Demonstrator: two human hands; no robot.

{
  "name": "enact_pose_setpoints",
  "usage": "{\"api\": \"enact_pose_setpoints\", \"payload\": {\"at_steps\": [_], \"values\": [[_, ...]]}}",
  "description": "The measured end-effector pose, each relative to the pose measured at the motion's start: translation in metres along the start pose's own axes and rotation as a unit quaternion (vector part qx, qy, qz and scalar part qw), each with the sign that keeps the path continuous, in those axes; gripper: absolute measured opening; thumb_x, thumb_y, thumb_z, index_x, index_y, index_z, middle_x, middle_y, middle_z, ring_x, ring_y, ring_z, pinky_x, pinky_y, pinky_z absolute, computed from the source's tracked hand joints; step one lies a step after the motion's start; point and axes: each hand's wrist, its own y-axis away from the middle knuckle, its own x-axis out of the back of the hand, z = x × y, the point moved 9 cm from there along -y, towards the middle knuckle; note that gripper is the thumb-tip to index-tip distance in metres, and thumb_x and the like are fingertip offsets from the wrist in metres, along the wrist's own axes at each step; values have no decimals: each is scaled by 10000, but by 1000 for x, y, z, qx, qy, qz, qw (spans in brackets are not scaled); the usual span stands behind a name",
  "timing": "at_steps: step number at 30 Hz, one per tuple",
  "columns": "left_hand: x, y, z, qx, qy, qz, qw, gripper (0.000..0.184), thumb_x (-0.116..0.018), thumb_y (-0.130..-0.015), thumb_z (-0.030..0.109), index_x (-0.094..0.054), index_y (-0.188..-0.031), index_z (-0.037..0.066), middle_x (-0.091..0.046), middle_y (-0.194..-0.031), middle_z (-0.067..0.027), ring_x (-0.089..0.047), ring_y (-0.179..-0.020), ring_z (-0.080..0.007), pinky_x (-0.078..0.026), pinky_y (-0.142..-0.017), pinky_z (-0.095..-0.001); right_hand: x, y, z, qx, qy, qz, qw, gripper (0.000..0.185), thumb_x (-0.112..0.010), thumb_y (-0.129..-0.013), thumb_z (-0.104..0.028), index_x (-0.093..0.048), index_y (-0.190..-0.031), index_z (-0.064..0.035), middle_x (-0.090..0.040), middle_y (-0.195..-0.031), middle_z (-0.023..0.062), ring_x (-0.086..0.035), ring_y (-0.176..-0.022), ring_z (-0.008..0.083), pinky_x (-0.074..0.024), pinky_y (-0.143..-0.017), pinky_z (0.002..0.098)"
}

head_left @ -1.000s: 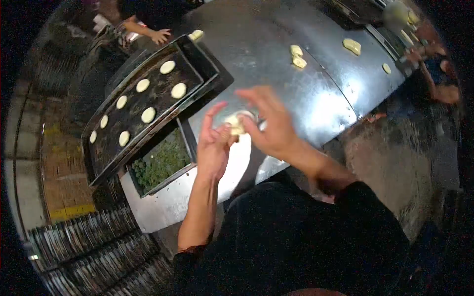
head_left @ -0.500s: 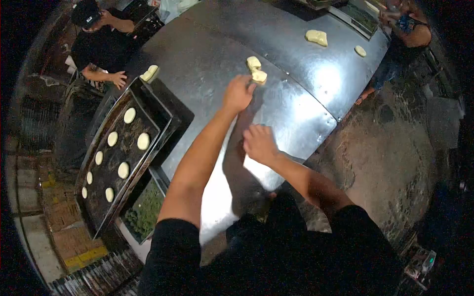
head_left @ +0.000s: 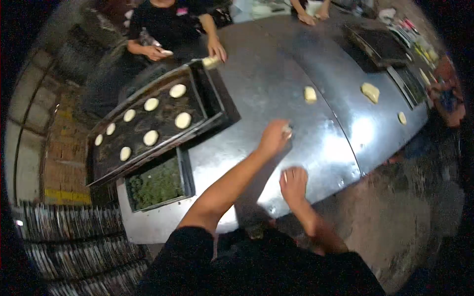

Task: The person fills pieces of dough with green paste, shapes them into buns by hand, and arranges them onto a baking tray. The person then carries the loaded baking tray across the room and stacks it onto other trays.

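Note:
My left hand [head_left: 275, 138] is closed over the metal tabletop, fingers pinched round a small pale piece of dough [head_left: 288, 130], mostly hidden by the fingers. Lower and to the right, my right hand [head_left: 294, 184] lies palm down near the table's front edge. Its fingers are curled under, and what is beneath them, if anything, is hidden. Beyond both hands a lump of dough [head_left: 310, 94] rests alone on the metal. Farther right lie a larger dough lump [head_left: 370, 92] and a small round one [head_left: 402, 118].
At left a dark baking tray [head_left: 163, 165] carries several flat dough rounds. A bin of green chopped filling [head_left: 158, 185] sits below it. A co-worker's hand [head_left: 216, 48] touches dough behind the tray; another person's hands [head_left: 313, 16] are at the far edge. A dark tray [head_left: 380, 44] stands back right.
My view has swung left. My left hand has drawn back from the two dough pieces with one in its fingers; the other stays on the table. My right hand remains curled low.

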Motion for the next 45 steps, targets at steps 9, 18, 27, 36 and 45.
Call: {"api": "enact_pose_setpoints", "payload": {"at_steps": [9, 18, 27, 36, 45], "values": [[169, 160, 11, 215, 9, 81, 973, 401, -686, -836, 182, -595, -1167, -27, -618, -1033, -213, -599, -951, -388, -476, -843, -421, 3, 10, -43, 54, 18, -31, 998, 161, -625, -785, -143, -598, -878, -14, -555, -892, 161, -510, -858, 346, -396, -759, 483], [229, 251, -8, 331, 13, 145, 932, 382, -645, -880, 98, -570, -1241, -4, -605, -1010, -135, -612, -910, -219, -525, -743, -324, -20, 14, -35, 114, -8, -188, 975, 202, -639, -801, -234, -627, -865, -43, -559, -758, 124, -558, -772, 319, -414, -689, 488], [294, 359, -25, 392, -83, 324, 857, 364, -655, -885, 155, -590, -1187, -38, -571, -921, -140, -570, -824, -229, -480, -723, -326, -21, -44, -75, 89, 95, -124, 984, 588, -549, -878, -442, -479, -1393, -166, -350, -1489, 156, -215, -1401, 424, -146, -1088, 637], [357, 470, -68, 372, -360, 219, 827, 395, -647, -875, 201, -585, -1144, -80, -553, -1084, -215, -540, -971, -373, -451, -840, -439, 8, 6, -64, 172, 1, -247, 954, 310, -655, -819, -63, -579, -1115, -10, -566, -839, 143, -564, -772, 247, -471, -726, 344], [352, 472, -91, 396, -292, 220, 842, 222, -571, -880, 83, -612, -1098, 79, -531, -883, -123, -500, -817, -310, -386, -733, -435, -85, -132, -446, 322, -348, -290, 832, 341, -617, -838, -196, -600, -1139, -37, -612, -1088, 188, -604, -986, 363, -471, -874, 431]]}}
